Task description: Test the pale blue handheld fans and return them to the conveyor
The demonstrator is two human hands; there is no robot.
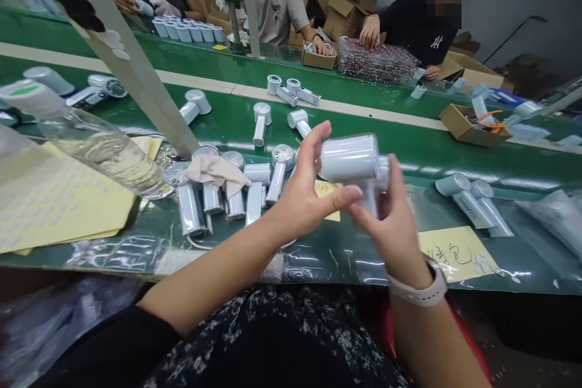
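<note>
A light-blue handheld fan (349, 157) with a barrel-shaped head is raised above the front of the bench, slightly blurred. My right hand (393, 221) grips its narrow rear end and handle between thumb and fingers. Around the wide end curves my left hand (304, 185), fingers at the far side and thumb under the barrel. Left of my hands, several similar fans (191, 209) lie side by side, some with vented round ends showing. A pale pink cloth (217, 173) is draped over part of that group. Two more fans (470, 203) rest together at the right.
A water bottle (104, 145) leans over yellow sticker sheets (68, 194) at left, near a slanted metal post (136, 66). More fans (261, 121) lie on the green belt (391, 124). A small carton (473, 127) sits far right. Co-workers (286, 6) are busy across the line.
</note>
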